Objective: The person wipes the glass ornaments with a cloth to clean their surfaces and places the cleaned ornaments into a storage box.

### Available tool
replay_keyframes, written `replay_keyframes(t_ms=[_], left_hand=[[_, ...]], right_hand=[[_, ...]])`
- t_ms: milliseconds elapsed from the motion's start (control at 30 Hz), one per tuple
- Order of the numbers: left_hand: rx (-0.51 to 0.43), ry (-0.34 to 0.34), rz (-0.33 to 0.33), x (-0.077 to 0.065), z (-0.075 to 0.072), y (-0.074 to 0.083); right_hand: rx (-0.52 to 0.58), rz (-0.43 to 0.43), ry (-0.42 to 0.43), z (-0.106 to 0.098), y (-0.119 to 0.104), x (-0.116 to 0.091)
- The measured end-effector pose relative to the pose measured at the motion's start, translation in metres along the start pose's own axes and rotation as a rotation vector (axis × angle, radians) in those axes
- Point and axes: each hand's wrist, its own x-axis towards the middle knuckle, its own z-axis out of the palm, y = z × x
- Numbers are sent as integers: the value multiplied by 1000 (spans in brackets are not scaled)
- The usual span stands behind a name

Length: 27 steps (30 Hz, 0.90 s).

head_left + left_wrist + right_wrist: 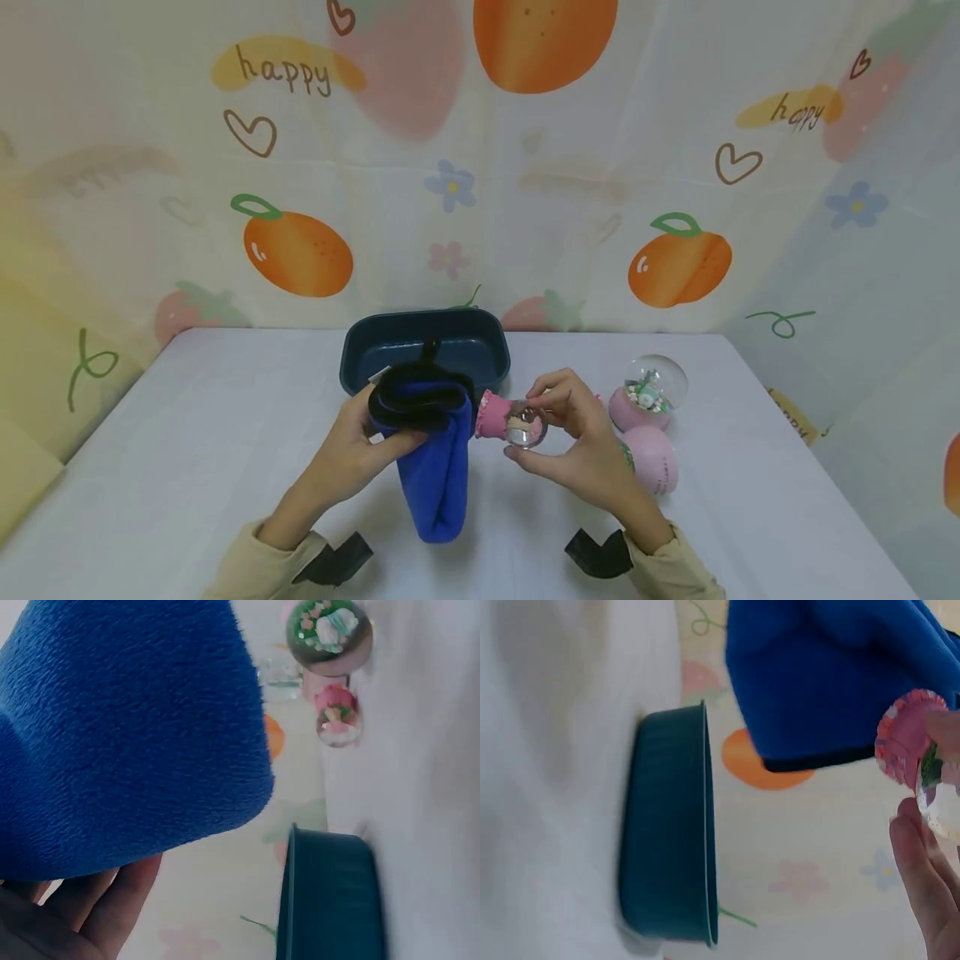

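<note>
My left hand (360, 446) grips a folded blue cloth (433, 487) with black edging, which hangs down over the table. In the left wrist view the plush cloth (142, 727) covers much of that hand. With thumb and fingertips my right hand (581, 446) pinches a small snow globe (527, 427) by its clear dome. Its pink, ruffled base points left, right beside the cloth. The right wrist view shows this ruffled base (904, 739) close to the cloth, part of the dome cut off by the frame.
Behind the cloth stands a dark teal tray (480, 333). To the right sit a larger snow globe (641, 408) on a pink base and another pink-based globe (654, 460), partly behind my right hand. A small pink globe (337, 720) lies near them. A fruit-printed curtain (487, 250) backs the table.
</note>
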Motion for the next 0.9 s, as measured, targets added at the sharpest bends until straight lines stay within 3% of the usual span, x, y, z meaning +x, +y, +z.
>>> replay_keyframes(t_ms=[267,500,633,900], left_hand=[[46,-152,-164,-22,0,-21],[47,-238,-184,-39,7,-35],[32,-301,-187,-42,13,-39],[32,-407,-325,-43,16,-36]], right_hand=[[-117,50,125,1,8,11],[-169,124,182,8,22,26],[-178,160,211,14,32,33],[-229,218,178,26,47,53]])
